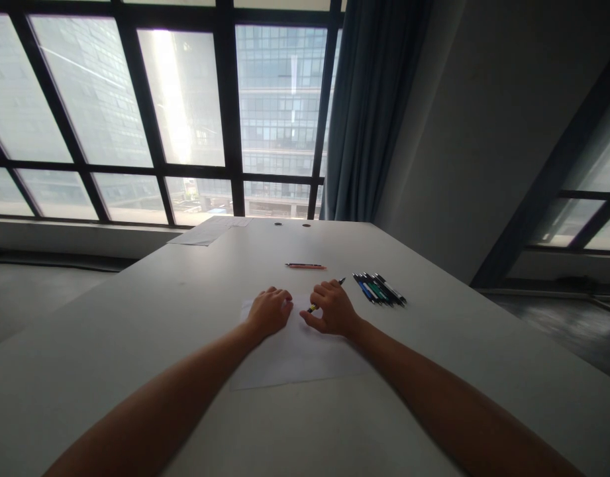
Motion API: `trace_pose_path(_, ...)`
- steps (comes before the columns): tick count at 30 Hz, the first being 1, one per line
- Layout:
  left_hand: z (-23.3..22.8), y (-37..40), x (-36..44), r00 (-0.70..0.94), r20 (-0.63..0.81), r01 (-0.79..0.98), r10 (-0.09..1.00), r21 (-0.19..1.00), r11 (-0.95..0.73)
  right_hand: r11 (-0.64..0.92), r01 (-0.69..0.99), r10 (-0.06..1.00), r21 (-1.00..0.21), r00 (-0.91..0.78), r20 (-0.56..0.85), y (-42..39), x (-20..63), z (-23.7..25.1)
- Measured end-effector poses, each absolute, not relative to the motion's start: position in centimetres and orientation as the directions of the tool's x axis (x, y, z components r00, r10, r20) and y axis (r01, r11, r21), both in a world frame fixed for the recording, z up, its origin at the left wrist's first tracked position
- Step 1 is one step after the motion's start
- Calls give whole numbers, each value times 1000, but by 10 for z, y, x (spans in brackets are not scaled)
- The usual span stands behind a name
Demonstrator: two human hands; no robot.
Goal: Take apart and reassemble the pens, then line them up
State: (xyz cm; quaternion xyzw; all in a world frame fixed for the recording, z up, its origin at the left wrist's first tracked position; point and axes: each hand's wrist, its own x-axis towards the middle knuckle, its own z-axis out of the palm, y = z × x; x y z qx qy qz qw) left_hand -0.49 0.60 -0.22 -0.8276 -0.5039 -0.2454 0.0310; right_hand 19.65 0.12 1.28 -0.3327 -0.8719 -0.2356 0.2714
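A sheet of white paper (295, 361) lies on the white table under both of my hands. My left hand (269, 313) rests on the upper left of the sheet, its fingers curled in and the thumb close to them; whatever may be inside is hidden. Across the sheet, my right hand (333, 309) is closed around a pen (312, 308). One end of this pen, with yellow and black on it, shows by the thumb; its dark other end sticks out above the knuckles. A small gap separates the two hands.
Right of my right hand lies a row of several pens (379, 289), black, blue and green. Two slim pens or pencils (306, 266), one reddish, lie beyond my hands. Papers (208, 232) sit at the table's far left, near two dark round spots. Windows and a blue curtain (369, 112) stand behind.
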Motion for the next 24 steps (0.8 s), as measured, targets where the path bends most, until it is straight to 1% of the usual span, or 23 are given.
trace_pose_path(9, 1, 4, -5, 372, 428, 851, 824, 197, -487, 684, 699, 451, 207, -629, 633, 1, 196, 12)
trace_pose_path(13, 1, 4, -5, 371, 429, 849, 824, 202, -488, 676, 712, 468, 191, -614, 636, 2, 196, 10)
trace_pose_path(16, 1, 4, -5, 369, 424, 851, 827, 204, -484, 705, 689, 457, 171, -624, 634, 5, 197, 8)
trace_pose_path(20, 1, 4, -5, 369, 418, 855, 830, 197, -480, 705, 695, 454, 141, -595, 663, 8, 202, 11)
trace_pose_path(22, 1, 4, -4, 370, 414, 856, 832, 197, -478, 682, 725, 470, 96, -536, 701, 9, 206, 17)
trace_pose_path(24, 1, 4, -4, 373, 412, 852, 831, 202, -482, 646, 763, 514, -10, -425, 745, 10, 211, 24)
